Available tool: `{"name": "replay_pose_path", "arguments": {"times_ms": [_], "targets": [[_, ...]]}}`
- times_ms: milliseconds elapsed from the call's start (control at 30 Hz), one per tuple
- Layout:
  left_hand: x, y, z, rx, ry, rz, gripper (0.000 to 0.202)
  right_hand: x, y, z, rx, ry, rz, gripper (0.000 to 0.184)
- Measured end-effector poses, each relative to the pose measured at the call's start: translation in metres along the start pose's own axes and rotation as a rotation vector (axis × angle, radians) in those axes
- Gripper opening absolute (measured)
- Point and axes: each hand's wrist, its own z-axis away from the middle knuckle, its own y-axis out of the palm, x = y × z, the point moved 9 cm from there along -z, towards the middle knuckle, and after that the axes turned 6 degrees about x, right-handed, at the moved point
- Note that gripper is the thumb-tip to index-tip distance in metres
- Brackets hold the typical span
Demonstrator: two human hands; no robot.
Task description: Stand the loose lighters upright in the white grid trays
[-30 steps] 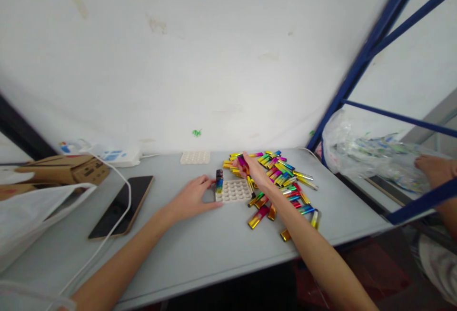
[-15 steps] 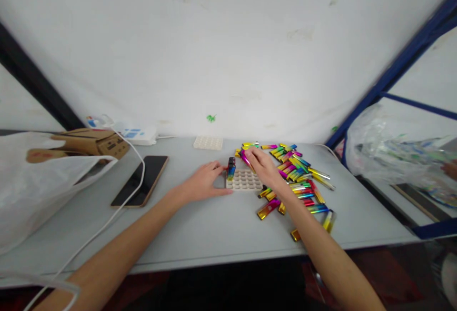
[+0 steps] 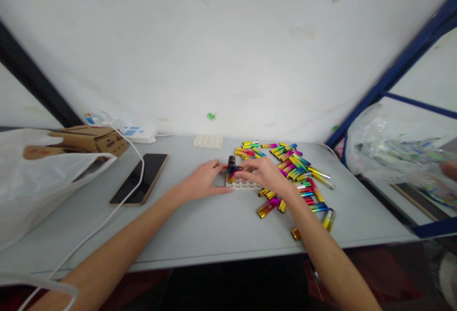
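A white holed tray [image 3: 246,185] lies on the grey table [image 3: 200,235]. My left hand [image 3: 202,182] rests against its left edge, fingers curled on the rim. My right hand [image 3: 266,174] hovers over the tray and pinches a rainbow-coloured lighter [image 3: 236,172] beside the lighters [image 3: 231,162] standing upright in the tray's far left corner. A heap of shiny multicoloured lighters [image 3: 294,173] lies just right of the tray.
A second white tray [image 3: 208,141] sits by the wall. A phone [image 3: 140,178] with a white cable [image 3: 107,220] lies to the left, near a cardboard box [image 3: 89,140], a power strip [image 3: 135,133] and a white bag [image 3: 39,182]. A blue frame [image 3: 392,73] and a plastic bag [image 3: 389,154] stand right.
My right hand picked a lighter from the heap and moved left over the tray to its standing lighters. The left hand stayed on the tray. The camera shifted a little.
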Motion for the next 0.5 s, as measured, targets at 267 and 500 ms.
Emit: {"name": "replay_pose_path", "arguments": {"times_ms": [267,500], "targets": [[-0.002,-0.001,0.0,-0.005,0.018,0.005,0.062,0.003,-0.009,-0.003,0.029,0.009,0.14,0.032],[0.004,0.0,0.0,-0.03,0.012,0.02,0.058,-0.001,0.011,-0.01,0.025,0.043,0.243,0.042]]}}
